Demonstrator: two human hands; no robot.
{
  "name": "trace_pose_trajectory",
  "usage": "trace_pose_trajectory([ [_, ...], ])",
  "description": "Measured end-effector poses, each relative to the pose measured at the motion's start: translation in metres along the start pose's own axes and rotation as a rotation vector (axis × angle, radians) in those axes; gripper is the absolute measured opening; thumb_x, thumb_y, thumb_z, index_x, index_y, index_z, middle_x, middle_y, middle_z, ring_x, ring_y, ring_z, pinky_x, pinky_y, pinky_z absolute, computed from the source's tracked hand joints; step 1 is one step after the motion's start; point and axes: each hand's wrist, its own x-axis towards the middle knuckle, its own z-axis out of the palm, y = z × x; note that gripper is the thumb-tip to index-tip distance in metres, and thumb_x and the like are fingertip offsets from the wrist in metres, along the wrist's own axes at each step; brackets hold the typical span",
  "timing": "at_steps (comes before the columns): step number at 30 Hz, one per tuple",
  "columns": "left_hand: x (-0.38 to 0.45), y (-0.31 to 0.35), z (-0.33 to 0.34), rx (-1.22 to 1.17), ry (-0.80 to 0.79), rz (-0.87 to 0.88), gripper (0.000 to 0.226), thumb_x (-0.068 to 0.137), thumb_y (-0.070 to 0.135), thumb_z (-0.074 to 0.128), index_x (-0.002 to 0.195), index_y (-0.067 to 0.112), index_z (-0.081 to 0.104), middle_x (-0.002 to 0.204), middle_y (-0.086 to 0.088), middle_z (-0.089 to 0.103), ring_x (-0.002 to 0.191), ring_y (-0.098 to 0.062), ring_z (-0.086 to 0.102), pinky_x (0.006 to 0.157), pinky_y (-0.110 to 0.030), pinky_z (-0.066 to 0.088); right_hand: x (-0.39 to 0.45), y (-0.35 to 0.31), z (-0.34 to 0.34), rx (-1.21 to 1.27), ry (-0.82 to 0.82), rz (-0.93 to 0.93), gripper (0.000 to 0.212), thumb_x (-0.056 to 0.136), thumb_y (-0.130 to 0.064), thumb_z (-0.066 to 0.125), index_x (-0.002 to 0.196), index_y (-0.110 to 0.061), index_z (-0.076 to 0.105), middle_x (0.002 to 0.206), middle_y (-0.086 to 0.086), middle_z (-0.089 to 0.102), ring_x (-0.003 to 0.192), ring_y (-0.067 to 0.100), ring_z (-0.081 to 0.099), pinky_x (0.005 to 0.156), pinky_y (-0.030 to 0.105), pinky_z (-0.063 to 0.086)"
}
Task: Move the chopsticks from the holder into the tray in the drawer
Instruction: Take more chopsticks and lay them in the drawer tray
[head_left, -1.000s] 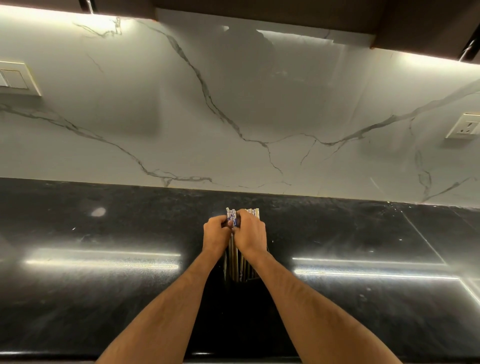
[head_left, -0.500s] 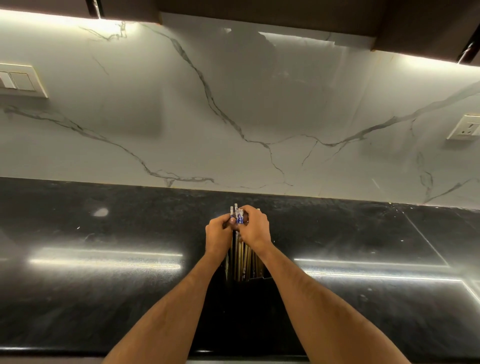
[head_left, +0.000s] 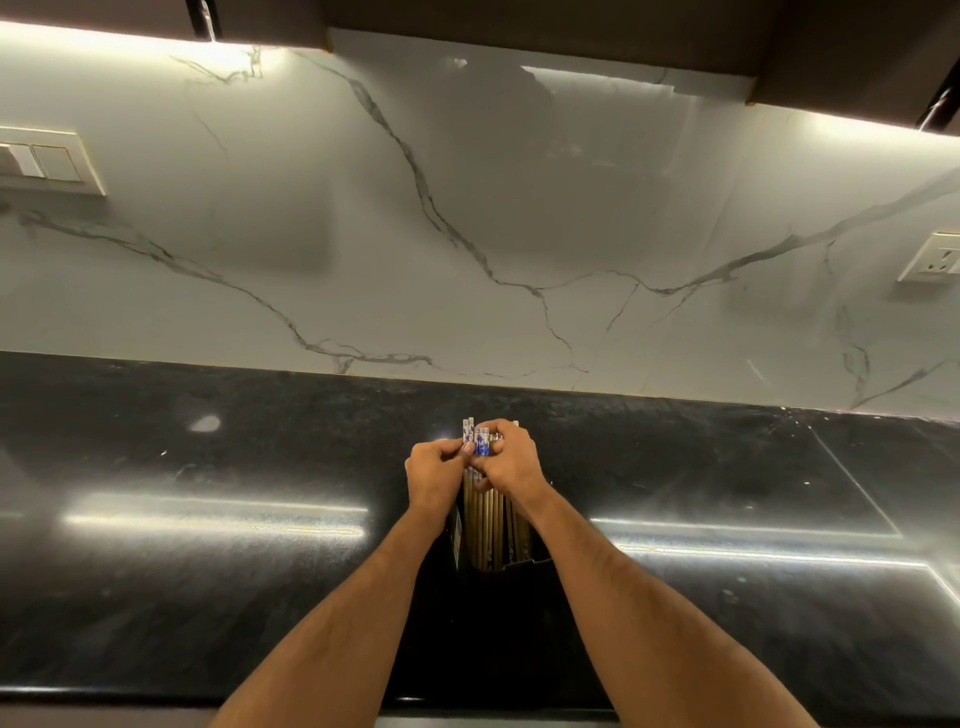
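Both my hands are curled round the chopsticks (head_left: 485, 525) near their blue-and-white tops — left hand (head_left: 434, 475) on one side, right hand (head_left: 511, 462) on the other. The bundle stands upright in the dark holder (head_left: 511, 582) on the black table (head_left: 208, 571).

The hands (head_left: 475, 467) have drawn a few chopsticks (head_left: 475, 441) slightly higher above the bundle.
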Motion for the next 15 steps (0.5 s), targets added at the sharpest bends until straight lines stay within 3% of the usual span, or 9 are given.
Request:
trace_pose_trajectory([
  [4, 0.000, -0.002, 0.000, -0.044, -0.039, -0.042, 0.015, 0.091, 0.013, 0.073, 0.105, 0.013, 0.079, 0.091, 0.000, 0.079, 0.091, -0.012, 0.075, 0.087, -0.034, 0.062, -0.002, 0.004, 0.001, -0.077, -0.050, -0.057, 0.051, 0.086, -0.002, 0.076, 0.131, -0.009, 0.054, 0.118, 0.013, 0.067, 0.103, 0.024, 0.070, 0.082, 0.040, 0.063],
  [6, -0.001, -0.003, 0.001, -0.065, -0.046, -0.058, 0.017, 0.091, 0.014, 0.073, 0.107, 0.013, 0.079, 0.093, -0.001, 0.080, 0.093, -0.013, 0.075, 0.089, -0.037, 0.061, -0.002, 0.008, 0.003, -0.103, -0.011, -0.081, 0.046, 0.087, -0.003, 0.075, 0.128, -0.008, 0.056, 0.115, 0.014, 0.069, 0.102, 0.023, 0.070, 0.086, 0.042, 0.062],
  [11, -0.004, -0.003, -0.001, -0.105, -0.063, -0.063, 0.018, 0.092, 0.015, 0.072, 0.109, 0.011, 0.079, 0.096, -0.002, 0.080, 0.095, -0.015, 0.075, 0.092, -0.040, 0.060, -0.003, 0.011, 0.005, -0.133, 0.036, -0.068, 0.033, 0.090, -0.006, 0.072, 0.120, -0.009, 0.059, 0.102, 0.011, 0.070, 0.083, 0.021, 0.073, 0.071, 0.036, 0.064],
  [15, -0.010, 0.001, -0.003, -0.118, -0.060, -0.016, 0.016, 0.094, 0.021, 0.070, 0.105, 0.014, 0.079, 0.090, 0.001, 0.080, 0.091, -0.014, 0.076, 0.087, -0.034, 0.061, -0.003, 0.004, 0.001, -0.139, 0.056, -0.058, 0.032, 0.088, -0.005, 0.075, 0.115, -0.009, 0.059, 0.097, 0.011, 0.071, 0.073, 0.020, 0.074, 0.062, 0.034, 0.064],
])
